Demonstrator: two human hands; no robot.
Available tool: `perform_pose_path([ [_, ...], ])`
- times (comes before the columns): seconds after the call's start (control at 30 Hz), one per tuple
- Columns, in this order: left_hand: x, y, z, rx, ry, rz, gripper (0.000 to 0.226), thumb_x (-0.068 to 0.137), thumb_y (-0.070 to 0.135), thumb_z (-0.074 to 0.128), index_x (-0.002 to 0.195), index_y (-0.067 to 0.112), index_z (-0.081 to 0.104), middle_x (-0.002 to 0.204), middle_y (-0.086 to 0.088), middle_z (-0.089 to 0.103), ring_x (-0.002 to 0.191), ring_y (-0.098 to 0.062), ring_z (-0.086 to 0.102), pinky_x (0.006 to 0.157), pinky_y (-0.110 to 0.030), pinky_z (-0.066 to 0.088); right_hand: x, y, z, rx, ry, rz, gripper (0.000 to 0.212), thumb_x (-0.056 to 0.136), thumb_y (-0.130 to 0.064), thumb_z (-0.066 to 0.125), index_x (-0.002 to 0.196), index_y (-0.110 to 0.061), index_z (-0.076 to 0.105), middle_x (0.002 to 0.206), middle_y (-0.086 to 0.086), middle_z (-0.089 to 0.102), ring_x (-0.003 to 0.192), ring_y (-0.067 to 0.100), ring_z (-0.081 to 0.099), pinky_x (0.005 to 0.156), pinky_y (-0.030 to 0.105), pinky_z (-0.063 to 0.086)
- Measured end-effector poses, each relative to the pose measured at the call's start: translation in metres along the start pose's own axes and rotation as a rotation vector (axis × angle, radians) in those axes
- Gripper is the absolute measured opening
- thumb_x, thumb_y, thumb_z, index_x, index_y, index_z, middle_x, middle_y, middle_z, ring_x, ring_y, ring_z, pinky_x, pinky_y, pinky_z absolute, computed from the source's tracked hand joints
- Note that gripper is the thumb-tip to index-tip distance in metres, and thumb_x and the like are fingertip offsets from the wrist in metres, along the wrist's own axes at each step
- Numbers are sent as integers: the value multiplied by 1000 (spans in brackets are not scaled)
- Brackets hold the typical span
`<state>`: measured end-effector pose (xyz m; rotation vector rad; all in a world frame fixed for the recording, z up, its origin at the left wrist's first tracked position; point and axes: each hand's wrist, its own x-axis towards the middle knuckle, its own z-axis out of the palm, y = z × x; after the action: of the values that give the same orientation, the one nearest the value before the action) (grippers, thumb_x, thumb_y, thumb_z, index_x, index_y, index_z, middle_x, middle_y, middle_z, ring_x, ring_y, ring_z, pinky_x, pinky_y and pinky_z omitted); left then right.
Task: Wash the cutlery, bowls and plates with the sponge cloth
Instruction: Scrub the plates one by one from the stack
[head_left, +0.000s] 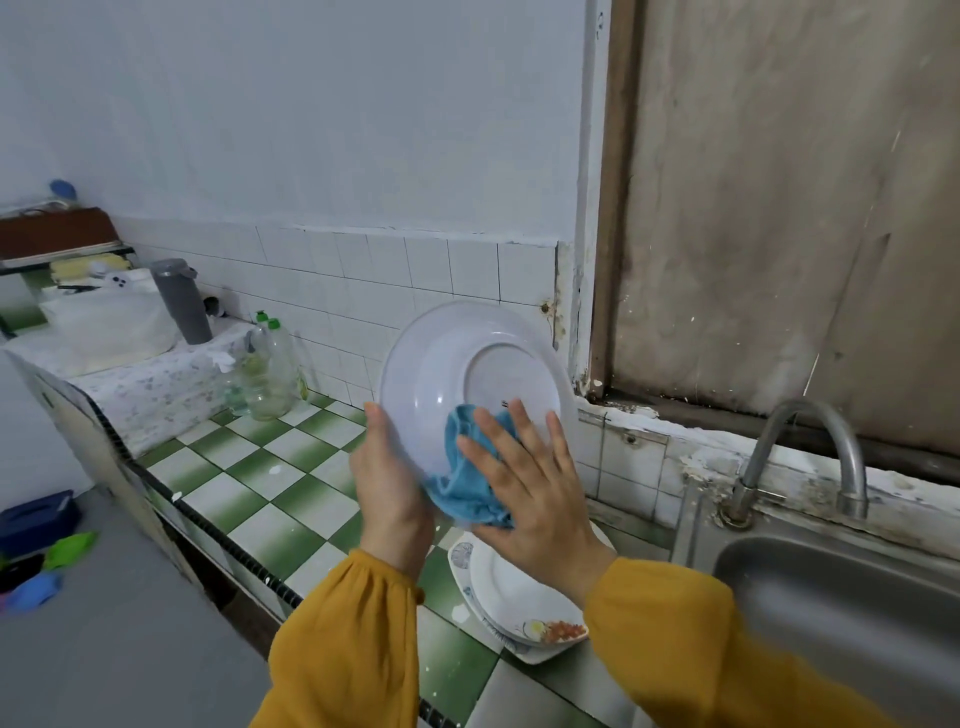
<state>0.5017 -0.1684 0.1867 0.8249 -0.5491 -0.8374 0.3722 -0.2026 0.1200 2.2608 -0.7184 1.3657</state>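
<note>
Scrubbing step: left hand (389, 483) grips the white plate (441, 358) at its 8 o'clock rim, right hand (535, 493) presses the blue sponge cloth (457, 488) flat-fingered at 6 (underside facing us). Next, I'd say, calls for sweeping up toward 12

Countertop (249, 483) tiled in a green-and-white check, with a dark trim along its front edge. Near that edge, just beside the steel sink (831, 597) set into the counter, is a stack of plates (519, 603): round white plates on a squarish patterned one. At the back, by the wall tiles, two clear bottles (270, 369) with green caps stand upright. Beside them a raised ledge (156, 384) under a speckled covering bears a grey flask (182, 301) and a white bag (104, 327)
</note>
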Motion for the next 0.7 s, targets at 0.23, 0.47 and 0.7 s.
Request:
perform_pose_path([
  [0.23, 16, 12, -12, 64, -78, 7, 48, 104, 39, 34, 83, 15, 71, 82, 4, 74, 74, -16, 68, 86, -38, 50, -13, 17, -4, 717, 229, 777, 55, 96, -24, 43, 148, -19, 26, 161, 0, 14, 145, -4, 16, 109, 8, 25],
  [0.47, 12, 22, -14, 261, -269, 47, 49, 94, 49, 44, 74, 20, 77, 76, 0, 72, 72, -19, 67, 70, -31, 54, 27, 40, -19, 876, 547, 1268, 12, 101, -24, 50, 98, -25, 62, 95, -1, 66, 88, 13, 63, 76, 29, 50],
  [0.7, 9, 4, -17, 508, 5, -289, 53, 103, 52, 17, 122, 26, 58, 130, -9, 57, 122, -29, 52, 103, -54, 40, 64, 68, -45, 1493, 767, 1368, 28, 94, -28, 49, 69, -18, 59, 60, -4, 59, 54, 9, 57, 52, 21, 48],
])
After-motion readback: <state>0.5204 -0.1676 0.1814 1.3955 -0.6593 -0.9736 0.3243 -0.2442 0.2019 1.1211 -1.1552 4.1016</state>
